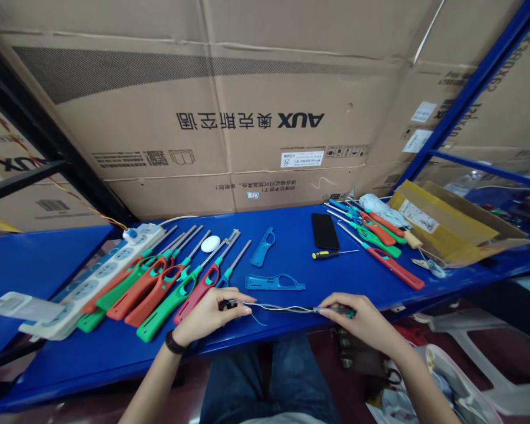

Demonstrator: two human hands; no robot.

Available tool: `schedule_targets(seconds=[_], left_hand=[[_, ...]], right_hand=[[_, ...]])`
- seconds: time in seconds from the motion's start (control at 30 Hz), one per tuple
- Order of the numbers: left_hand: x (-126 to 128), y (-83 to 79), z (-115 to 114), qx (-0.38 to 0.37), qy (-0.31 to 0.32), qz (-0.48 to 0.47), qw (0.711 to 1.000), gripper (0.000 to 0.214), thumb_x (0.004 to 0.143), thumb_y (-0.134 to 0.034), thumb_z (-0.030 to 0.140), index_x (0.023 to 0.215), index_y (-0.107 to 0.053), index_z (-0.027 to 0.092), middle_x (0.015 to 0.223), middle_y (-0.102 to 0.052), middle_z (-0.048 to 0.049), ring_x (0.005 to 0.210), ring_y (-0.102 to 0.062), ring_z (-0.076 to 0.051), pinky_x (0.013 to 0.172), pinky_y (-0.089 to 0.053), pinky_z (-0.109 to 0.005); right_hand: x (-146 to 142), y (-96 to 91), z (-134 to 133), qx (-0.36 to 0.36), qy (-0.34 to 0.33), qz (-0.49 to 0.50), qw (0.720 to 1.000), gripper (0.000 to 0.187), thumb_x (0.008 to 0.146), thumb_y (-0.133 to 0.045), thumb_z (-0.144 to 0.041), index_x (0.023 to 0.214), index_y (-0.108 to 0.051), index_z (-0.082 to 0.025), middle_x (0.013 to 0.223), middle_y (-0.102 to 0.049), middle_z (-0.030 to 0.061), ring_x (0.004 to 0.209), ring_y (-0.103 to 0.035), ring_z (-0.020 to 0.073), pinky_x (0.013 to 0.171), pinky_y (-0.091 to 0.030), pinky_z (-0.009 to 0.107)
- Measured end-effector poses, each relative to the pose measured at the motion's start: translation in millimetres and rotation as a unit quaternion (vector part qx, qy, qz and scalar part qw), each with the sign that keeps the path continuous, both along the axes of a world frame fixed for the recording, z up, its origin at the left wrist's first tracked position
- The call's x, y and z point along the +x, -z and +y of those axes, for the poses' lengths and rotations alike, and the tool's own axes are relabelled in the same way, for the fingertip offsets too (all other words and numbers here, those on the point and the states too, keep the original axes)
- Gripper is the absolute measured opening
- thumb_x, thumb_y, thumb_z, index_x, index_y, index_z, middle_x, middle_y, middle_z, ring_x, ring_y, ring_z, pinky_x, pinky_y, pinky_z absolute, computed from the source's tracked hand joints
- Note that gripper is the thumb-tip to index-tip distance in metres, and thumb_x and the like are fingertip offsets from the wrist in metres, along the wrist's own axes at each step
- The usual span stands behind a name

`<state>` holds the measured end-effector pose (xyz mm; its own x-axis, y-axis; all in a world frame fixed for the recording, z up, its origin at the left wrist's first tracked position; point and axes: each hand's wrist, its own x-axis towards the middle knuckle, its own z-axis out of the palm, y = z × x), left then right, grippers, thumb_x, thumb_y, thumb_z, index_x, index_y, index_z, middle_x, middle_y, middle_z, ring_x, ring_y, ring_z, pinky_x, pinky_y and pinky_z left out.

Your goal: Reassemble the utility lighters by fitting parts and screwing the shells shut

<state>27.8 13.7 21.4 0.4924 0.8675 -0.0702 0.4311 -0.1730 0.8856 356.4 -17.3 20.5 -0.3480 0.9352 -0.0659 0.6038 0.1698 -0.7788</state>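
Above the table's front edge, my left hand (216, 309) pinches the dark left end of a thin lighter inner assembly. My right hand (353, 315) is closed on its other end, where some green and dark material shows between the fingers. A metal rod with a white wire (282, 307) stretches between the hands, and a loose green wire (258, 321) hangs by my left fingertips. Just beyond the hands lies a blue lighter shell half (276, 282); a second blue shell half (261, 250) lies behind it. What my fingers cover is hidden.
Several assembled long-nose lighters (163, 294) lie at left beside a white power strip (110, 271). More lighters (375, 229) lie at right, near a black phone (325, 231), a yellow-black screwdriver (327, 255) and an open yellow-taped carton (441, 224). A cardboard wall (247, 76) stands behind.
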Motion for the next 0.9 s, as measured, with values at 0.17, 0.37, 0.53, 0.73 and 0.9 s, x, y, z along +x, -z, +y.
schedule_targets(seconds=[0.17,0.37,0.53,0.73,0.9], left_hand=[[2.7,1.0,0.0,0.017,-0.012,-0.007,1.0,0.024,0.079,-0.067,0.038,0.089,-0.074,0.018,0.077,-0.065,-0.0024,0.068,-0.055,-0.014,0.062,-0.042,-0.023],[10.4,-0.8,-4.5,0.049,-0.032,-0.029,0.998,0.021,0.082,-0.063,0.037,0.08,-0.07,0.017,0.079,-0.068,-0.0024,0.074,-0.061,-0.015,0.07,-0.044,-0.024],[12.5,4.6,-7.6,0.082,-0.054,-0.017,0.995,0.023,0.084,-0.061,0.038,0.078,-0.068,0.017,0.078,-0.067,-0.0016,0.072,-0.06,-0.014,0.068,-0.043,-0.024],[11.6,13.3,-8.7,0.094,-0.082,0.0,0.992,0.027,0.083,-0.061,0.043,0.077,-0.067,0.017,0.07,-0.061,-0.0004,0.061,-0.05,-0.012,0.057,-0.038,-0.023],[13.5,14.6,-10.5,0.109,-0.086,0.003,0.99,0.028,0.08,-0.065,0.044,0.073,-0.065,0.017,0.07,-0.059,-0.0003,0.059,-0.045,-0.011,0.056,-0.037,-0.023]], right_hand=[[0.5,0.7,-1.4,0.0,0.0,0.0,1.0,0.027,0.086,-0.055,-0.049,0.089,-0.07,-0.026,0.093,-0.071,0.0002,0.084,-0.064,0.0177,0.075,-0.047,0.024],[1.2,3.3,-1.5,0.002,0.004,-0.001,1.0,0.027,0.086,-0.056,-0.049,0.09,-0.07,-0.026,0.093,-0.071,0.0002,0.085,-0.064,0.0177,0.075,-0.047,0.024],[0.7,3.1,-2.5,0.005,0.006,-0.001,1.0,0.027,0.086,-0.055,-0.049,0.089,-0.07,-0.026,0.094,-0.071,0.0004,0.085,-0.064,0.0179,0.076,-0.047,0.024],[-1.0,1.6,-3.4,0.005,0.007,0.009,1.0,0.029,0.085,-0.055,-0.05,0.089,-0.071,-0.026,0.094,-0.072,0.0014,0.086,-0.065,0.0187,0.075,-0.048,0.024],[-3.0,0.0,-3.4,0.001,0.008,0.004,1.0,0.027,0.086,-0.056,-0.049,0.09,-0.07,-0.027,0.095,-0.071,0.0007,0.087,-0.064,0.0182,0.077,-0.047,0.024]])
